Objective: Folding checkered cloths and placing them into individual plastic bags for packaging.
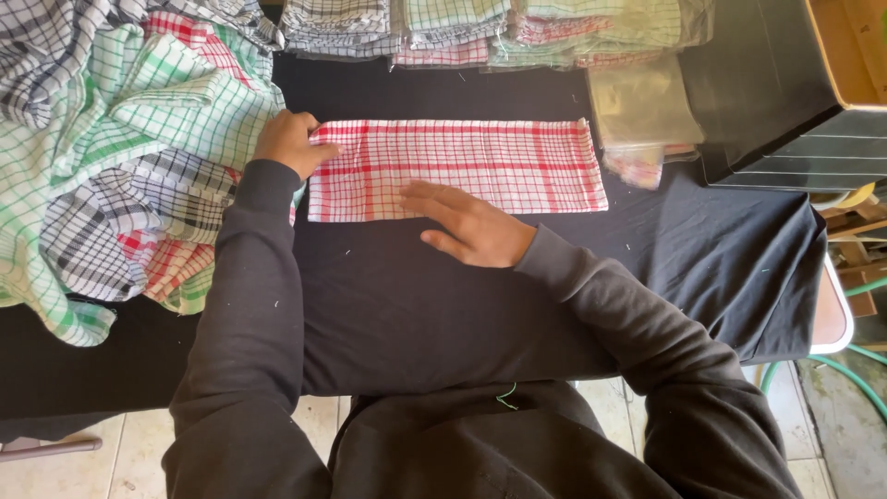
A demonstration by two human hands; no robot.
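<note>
Item 1: red checked cloth [480, 166]. Folded into a long flat strip, lies lengthwise across the mid of the worktop [407, 305], which is covered w/ a black sheet. Red/white plaid, edges roughly even, short ends at left and right.

Item 2: left hand [291, 140]. Rests at the cloth's left end, fingers curled over the edge, thumb on top of the fabric; seems to pinch the corner, though the grip itself is partly hidden. Dark long sleeve.

Item 3: right hand [471, 225]. Lies flat, palm down, on the cloth's lower edge near its mid; fingers spread open and pointing left, pressing the fabric, holding nothing. Heel of the hand sits on the black sheet just below the cloth. Dark long sleeve.

Item 4: loose pile of cloths [120, 157]. Heap at left of worktop, unfolded; green, black and red checks mixed. Touches the left forearm; some hang over the near edge.

Item 5: folded stacks [443, 32]. Row along the far edge, beyond the red cloth, apart from it. Checked in grey, green, red.

Item 6: clear bags [642, 115]. Just beside the cloth's right end, far-right; one holds a folded checked cloth.

Item 7: dark box [785, 102]. Far right corner, wooden rim on top.

Item 8: tile floor [129, 453]. Pale, below the worktop's near edge; green hose [855, 374] at right.
</note>
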